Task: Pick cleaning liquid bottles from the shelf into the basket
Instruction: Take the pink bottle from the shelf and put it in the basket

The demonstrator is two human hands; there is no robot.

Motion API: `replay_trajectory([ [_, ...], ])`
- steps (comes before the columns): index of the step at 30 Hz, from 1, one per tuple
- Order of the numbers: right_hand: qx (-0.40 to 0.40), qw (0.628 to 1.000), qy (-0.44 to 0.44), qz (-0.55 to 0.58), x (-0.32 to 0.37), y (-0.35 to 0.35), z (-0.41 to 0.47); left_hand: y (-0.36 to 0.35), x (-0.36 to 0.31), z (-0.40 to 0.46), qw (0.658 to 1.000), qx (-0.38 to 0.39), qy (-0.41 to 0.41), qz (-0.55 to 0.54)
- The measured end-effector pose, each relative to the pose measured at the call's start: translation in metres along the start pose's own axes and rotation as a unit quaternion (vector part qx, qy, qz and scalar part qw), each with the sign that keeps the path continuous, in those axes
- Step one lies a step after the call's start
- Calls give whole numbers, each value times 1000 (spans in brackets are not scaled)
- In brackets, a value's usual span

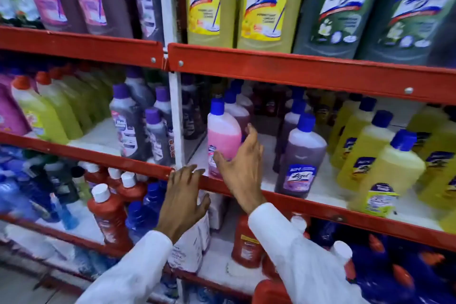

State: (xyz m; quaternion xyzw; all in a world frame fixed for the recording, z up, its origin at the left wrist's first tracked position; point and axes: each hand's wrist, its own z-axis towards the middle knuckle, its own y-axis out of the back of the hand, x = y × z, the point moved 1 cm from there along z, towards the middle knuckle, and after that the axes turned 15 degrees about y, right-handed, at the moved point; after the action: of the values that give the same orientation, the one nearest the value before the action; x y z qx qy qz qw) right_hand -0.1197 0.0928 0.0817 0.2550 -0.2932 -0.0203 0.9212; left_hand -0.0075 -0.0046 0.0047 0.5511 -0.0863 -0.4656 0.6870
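A pink cleaning liquid bottle [223,134] with a blue cap stands upright at the front of the middle shelf [308,201]. My right hand [243,163] is curled around its lower right side, thumb on the label, fingers behind it. My left hand [183,198] rests open on the red shelf edge just left of the bottle, fingers spread. A purple bottle [299,155] with a blue cap stands to the right of the pink one. No basket is in view.
Yellow bottles [385,168] fill the right of the middle shelf, dark grey and green ones [130,128] the left. Tall bottles [269,0] line the top shelf. Red bottles [108,215] and blue ones stand below. A white upright post [176,111] divides the bays.
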Motion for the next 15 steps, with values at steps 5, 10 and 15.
replay_trajectory([
  [5, -87, 989, -108, 46, 10, -48, 13, -13, 9, 6, 1000, 12, -11, 1],
  [10, -163, 971, -120, 126, -8, -54, 29, -13, 10, 3, 1000, 8, -20, 20],
  [15, -184, 954, -55, 231, -9, -11, 27, -17, 4, 3, 1000, 12, -15, 18],
])
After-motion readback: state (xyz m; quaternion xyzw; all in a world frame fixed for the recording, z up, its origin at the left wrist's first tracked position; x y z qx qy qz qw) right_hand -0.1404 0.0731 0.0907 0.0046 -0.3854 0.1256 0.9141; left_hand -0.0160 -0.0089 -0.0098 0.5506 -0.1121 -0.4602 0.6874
